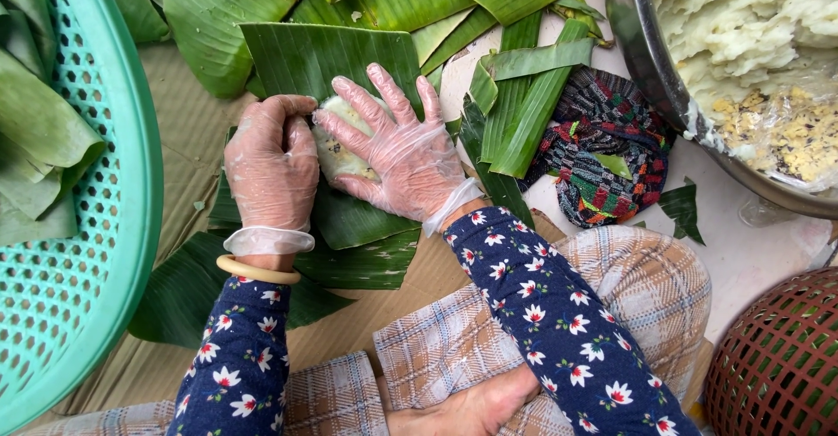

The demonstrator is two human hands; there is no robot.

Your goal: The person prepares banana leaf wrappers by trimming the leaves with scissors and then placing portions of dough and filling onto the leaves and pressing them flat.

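The head view looks down on two gloved hands working over one lump of white sticky rice (342, 148). The lump lies on a banana leaf (323, 61) spread flat on cardboard (183, 130) on the floor. The left hand (271, 165) is curled, its fingers (284, 109) pressed together against the left side of the lump. The right hand (397, 148) lies flat over the lump's right side with its fingers (384, 87) spread, covering most of the rice. Both hands wear clear plastic gloves, and one pale bangle (257, 270) sits on the left wrist.

More leaves lie under and around the first one, too many and too overlapped to count. To the left is one turquoise plastic basket (131, 226) holding folded leaves. At upper right one metal bowl (663, 78) holds white rice mash and yellow crumbs. One striped knitted cloth (611, 148) lies beside it, with leaf strips (532, 96) across it. One red-brown mesh basket (777, 357) shows at lower right. A bare foot (471, 405) rests between the plaid trouser legs.
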